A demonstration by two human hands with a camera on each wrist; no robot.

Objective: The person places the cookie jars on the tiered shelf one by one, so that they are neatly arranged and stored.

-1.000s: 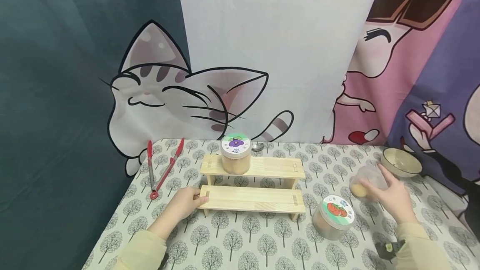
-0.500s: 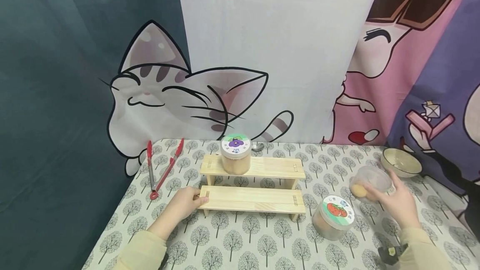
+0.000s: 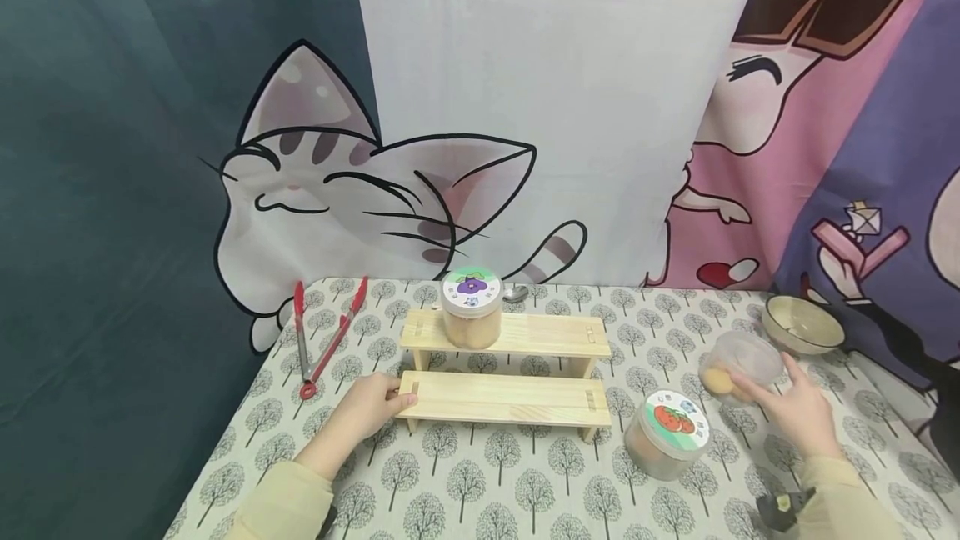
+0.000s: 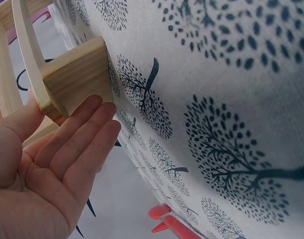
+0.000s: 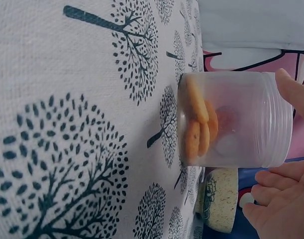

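Note:
My left hand (image 3: 372, 404) grips the left end of the lower tier of a wooden two-tier stand (image 3: 506, 397). Its thumb lies on the plank, while the other fingers reach beneath beside the leg (image 4: 78, 78). On the right, a clear, lidless plastic jar (image 3: 738, 357) stands upright on the cloth with several round yellow-orange biscuits (image 5: 201, 122) at its bottom. My right hand (image 3: 802, 411) is at the jar's right side, thumb near the threaded rim, fingers spread and loosely bent below it. A lidded jar with a tomato label (image 3: 667, 433) stands to the left of the clear one.
A jar with an eggplant label (image 3: 472, 308) sits on the upper tier (image 3: 547, 333). Red-tipped tongs (image 3: 318, 348) lie spread at the left. A speckled bowl (image 3: 802, 325) stands behind the right hand. Part of a spoon (image 3: 515, 294) shows behind the stand.
My right hand has drawn back slightly to the right from the clear jar, its fingers lower than before. The jar stays in about the same place, and the left hand has not moved.

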